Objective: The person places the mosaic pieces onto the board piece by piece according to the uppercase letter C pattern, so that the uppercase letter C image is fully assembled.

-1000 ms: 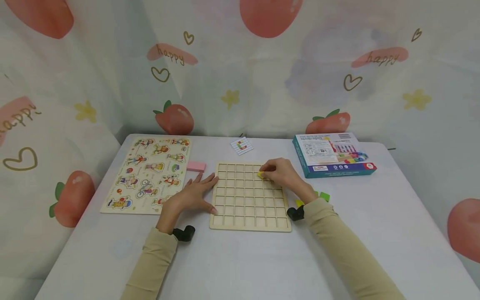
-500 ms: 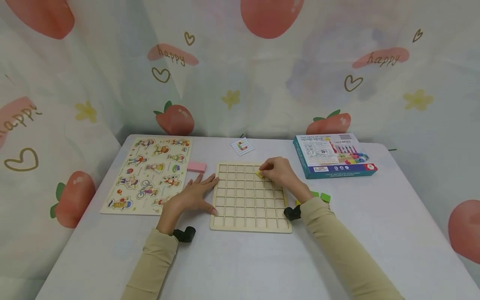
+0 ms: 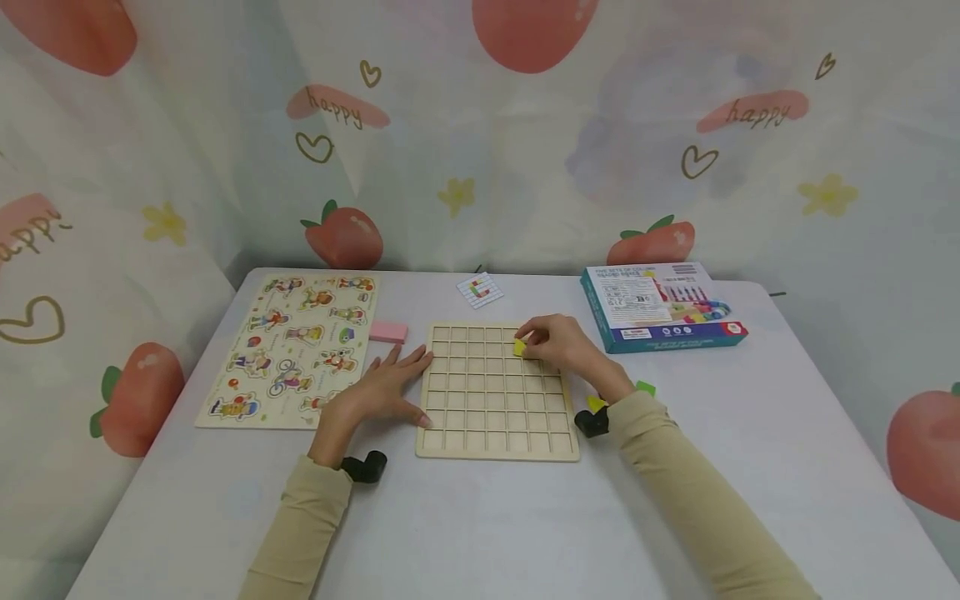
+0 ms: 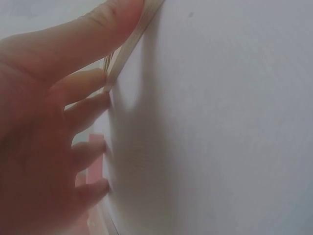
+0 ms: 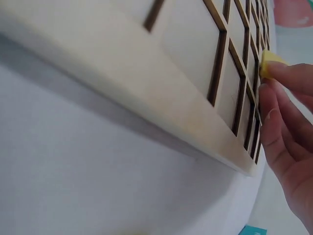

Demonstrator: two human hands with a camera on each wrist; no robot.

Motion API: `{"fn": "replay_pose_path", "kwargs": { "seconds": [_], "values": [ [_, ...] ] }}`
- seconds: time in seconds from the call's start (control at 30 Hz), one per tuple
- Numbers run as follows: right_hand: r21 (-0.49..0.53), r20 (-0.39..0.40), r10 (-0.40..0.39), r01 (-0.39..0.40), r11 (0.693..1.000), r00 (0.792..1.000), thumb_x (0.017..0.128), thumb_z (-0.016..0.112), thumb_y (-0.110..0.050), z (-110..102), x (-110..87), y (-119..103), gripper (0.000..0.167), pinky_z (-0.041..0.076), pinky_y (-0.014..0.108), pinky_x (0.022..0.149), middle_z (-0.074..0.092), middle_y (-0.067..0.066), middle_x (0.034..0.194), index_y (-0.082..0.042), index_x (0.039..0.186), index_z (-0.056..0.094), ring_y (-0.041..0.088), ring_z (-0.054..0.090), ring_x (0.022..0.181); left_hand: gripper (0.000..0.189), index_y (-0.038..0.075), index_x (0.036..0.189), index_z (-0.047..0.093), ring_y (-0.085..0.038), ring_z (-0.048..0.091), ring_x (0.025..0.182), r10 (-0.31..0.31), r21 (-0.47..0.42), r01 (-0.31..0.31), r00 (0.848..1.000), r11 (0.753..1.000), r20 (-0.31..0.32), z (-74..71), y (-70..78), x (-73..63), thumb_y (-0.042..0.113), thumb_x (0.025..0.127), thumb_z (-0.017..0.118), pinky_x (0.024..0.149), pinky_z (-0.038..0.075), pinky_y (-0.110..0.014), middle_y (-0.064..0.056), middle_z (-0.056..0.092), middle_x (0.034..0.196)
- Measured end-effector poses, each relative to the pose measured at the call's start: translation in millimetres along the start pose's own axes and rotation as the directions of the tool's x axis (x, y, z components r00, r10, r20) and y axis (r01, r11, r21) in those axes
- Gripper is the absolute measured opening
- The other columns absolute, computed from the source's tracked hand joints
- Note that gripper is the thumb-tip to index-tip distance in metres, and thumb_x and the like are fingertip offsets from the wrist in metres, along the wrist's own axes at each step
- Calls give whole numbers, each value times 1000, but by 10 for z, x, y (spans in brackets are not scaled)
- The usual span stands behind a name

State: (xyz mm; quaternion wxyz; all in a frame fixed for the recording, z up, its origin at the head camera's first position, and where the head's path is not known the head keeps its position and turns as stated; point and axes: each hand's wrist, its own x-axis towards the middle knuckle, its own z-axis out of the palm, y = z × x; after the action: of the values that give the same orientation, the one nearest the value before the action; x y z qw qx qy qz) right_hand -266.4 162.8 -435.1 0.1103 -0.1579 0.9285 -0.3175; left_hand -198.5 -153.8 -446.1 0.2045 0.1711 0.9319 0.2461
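Note:
A square wooden grid board lies flat on the table in the head view. Over its upper right part, my right hand pinches a small yellow block between thumb and fingertips. The right wrist view shows the yellow block at the grid's surface, partly covered by the fingers. My left hand has its fingers spread beside the board's left edge. Its thumb touches that edge in the left wrist view, while the other fingertips rest on or near the tabletop.
More yellow and green blocks lie by the right wrist, partly hidden. A small pattern card is behind the board. A picture puzzle board and a pink block lie left, a cardboard box back right.
The yellow block has tilted slightly in my right fingertips, showing more of its face, and stays over nearly the same cell. My left hand holds its place; the head view has shifted slightly.

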Motion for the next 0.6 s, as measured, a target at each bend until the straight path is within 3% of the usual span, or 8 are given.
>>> {"fn": "replay_pose_path", "kwargs": {
  "seconds": [0.3,0.6],
  "values": [
    [-44,8,-51,52,998,999,96,70,-17,31,68,-13,18,52,36,81,77,10,102,-6,107,78,23,64,90,108,13,164,27,-42,-1,159,2,-4,-2,1000,1000,0,-2,-15,-15,35,78,89,128,-1,-61,-6,14,173],
    [-74,2,-49,49,996,999,96,72,-13,69,108,-68,17,56,45,91,78,14,107,-2,106,81,29,69,102,108,14,164,27,-41,-1,160,0,-7,0,1000,1000,-1,1,-15,-8,35,79,89,128,-1,-60,-5,14,174]
  ]
}}
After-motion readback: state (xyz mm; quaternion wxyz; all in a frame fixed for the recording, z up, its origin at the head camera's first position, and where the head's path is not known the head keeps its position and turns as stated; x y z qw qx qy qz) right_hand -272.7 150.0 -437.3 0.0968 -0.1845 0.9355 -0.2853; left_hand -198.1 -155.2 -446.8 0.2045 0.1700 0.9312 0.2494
